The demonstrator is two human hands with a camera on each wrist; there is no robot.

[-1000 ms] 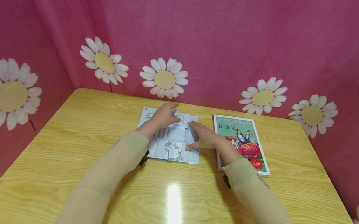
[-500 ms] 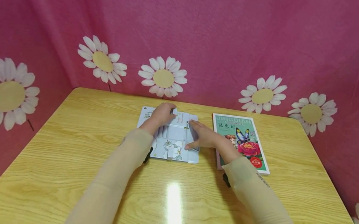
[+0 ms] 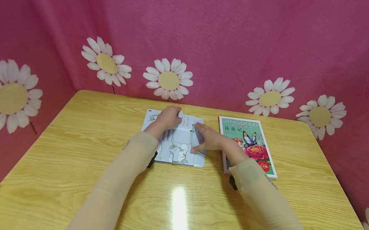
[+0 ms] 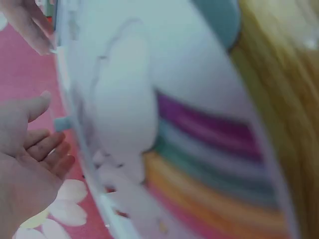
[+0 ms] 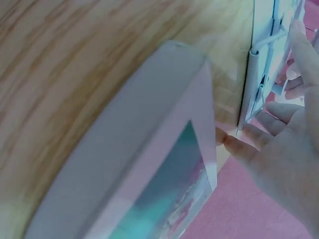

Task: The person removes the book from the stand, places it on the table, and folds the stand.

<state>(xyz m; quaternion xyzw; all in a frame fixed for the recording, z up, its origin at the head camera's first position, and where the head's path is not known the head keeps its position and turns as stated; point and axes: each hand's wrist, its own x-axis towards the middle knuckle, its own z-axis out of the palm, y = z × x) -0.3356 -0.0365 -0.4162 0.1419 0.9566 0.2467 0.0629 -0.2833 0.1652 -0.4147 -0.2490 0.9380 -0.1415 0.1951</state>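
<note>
A pale book stand [image 3: 179,151] printed with unicorns lies folded flat on the table. My left hand [image 3: 166,118] is over its far edge, thumb and fingers on either side of a small tab [image 4: 63,123]. In the left wrist view a gap shows between that thumb and the tab, and the stand's rainbow-printed back is blurred up close. My right hand [image 3: 213,139] holds the stand's right side, thumb and fingers spread across a tilted metal bracket [image 3: 197,140]. The right wrist view shows the thumb against the bracket side and fingertips at the stand's edge.
A green-covered book [image 3: 253,152] with a butterfly and red flower lies just right of the stand, partly under my right forearm. The wooden table [image 3: 71,149] ends at a pink cloth wall [image 3: 222,53] with daisies. Glare crosses the table's front.
My left thumb and fingers have drawn closer together around the tab, and the left forearm has shifted slightly right. My right hand, the stand and the book look unchanged.
</note>
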